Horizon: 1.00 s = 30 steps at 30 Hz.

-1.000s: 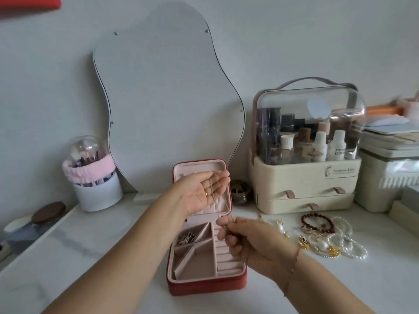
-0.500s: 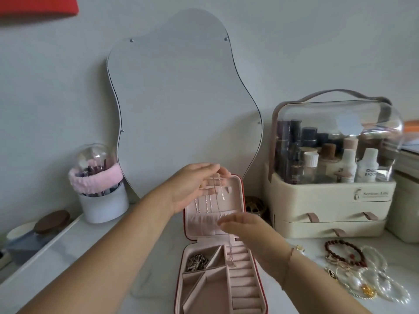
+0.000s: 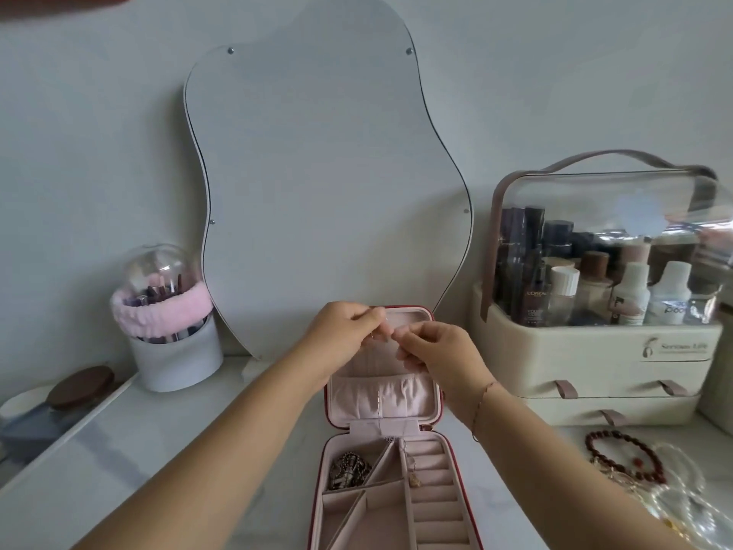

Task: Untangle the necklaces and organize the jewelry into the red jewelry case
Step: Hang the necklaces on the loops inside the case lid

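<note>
Both hands meet at the top edge of the raised lid [image 3: 357, 398] of the red jewelry case [image 3: 380, 522], which lies open on the white worktop [image 3: 119, 470] in front of a wavy mirror [image 3: 317, 192]. The left hand [image 3: 349, 339] and the right hand [image 3: 440, 355] are fingertip to fingertip. Each grip is curled into a fine pinch, apparently on the upper end of a thin necklace [image 3: 405, 456], though the chain between the fingertips is too fine to make out.

From that pinch the necklace falls straight down and towards the person. Its long axis runs along the lid lining, over the gathered pocket and across the hinge. Its small gold pendant [image 3: 415, 482] rests on the ring rolls [image 3: 434, 506] in the tray's right half. The grips hold the top and the weight hangs below, so any hooking would have to happen at the lid's upper edge, where neither hand is clearly nearer than the other.

The chain looks pale, hair-thin and slack, apparently free of knots along the part that shows. A dark bundled chain [image 3: 349, 470] already sits in the tray's upper left compartment. A red bead bracelet [image 3: 595, 442] and pearl strands [image 3: 682, 506] wait on the worktop to the right, well apart from the case.
</note>
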{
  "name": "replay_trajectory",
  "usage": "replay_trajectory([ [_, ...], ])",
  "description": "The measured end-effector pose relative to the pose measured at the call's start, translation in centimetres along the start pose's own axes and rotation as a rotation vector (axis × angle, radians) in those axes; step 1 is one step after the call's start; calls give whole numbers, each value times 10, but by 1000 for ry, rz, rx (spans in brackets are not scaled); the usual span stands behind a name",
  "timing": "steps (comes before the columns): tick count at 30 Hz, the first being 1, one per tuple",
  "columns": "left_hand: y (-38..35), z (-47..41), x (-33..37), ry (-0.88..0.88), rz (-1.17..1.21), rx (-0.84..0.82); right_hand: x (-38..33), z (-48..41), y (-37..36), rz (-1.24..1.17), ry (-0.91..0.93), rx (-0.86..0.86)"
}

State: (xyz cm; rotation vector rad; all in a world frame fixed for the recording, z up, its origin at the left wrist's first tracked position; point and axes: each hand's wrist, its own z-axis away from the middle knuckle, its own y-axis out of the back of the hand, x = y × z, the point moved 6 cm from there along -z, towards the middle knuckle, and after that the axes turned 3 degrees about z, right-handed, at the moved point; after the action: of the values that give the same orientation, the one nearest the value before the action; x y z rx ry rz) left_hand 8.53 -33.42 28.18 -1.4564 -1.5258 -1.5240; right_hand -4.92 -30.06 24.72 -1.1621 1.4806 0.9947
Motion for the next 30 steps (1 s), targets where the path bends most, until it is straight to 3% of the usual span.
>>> replay_trajectory([
  [4, 3, -6, -22, -37, -125, 253, 0, -7, 14, 491, 164, 289],
  [6, 2, -3, -27, -55, -146, 393, -4, -7, 14, 603, 213, 380],
  [10, 0, 1, -33, 17, -193, 610, -8, -13, 7, 787, 205, 463],
  [14, -4, 0, -38, 103, -246, 686, -13, -18, -2, 1017, 222, 444],
  [18, -10, 0, -36, 135, -313, 653, -12, -21, -7, 1163, 246, 398],
  [23, -17, 9, -42, 154, -454, 488, 4, -12, -2, 1259, 176, 305],
  [26, -23, 27, -50, 163, -431, 342, 12, 5, 3, 1092, 134, 258],
  [30, -32, 57, -50, 78, -303, 201, 29, 18, 5, 610, 21, 82],
])
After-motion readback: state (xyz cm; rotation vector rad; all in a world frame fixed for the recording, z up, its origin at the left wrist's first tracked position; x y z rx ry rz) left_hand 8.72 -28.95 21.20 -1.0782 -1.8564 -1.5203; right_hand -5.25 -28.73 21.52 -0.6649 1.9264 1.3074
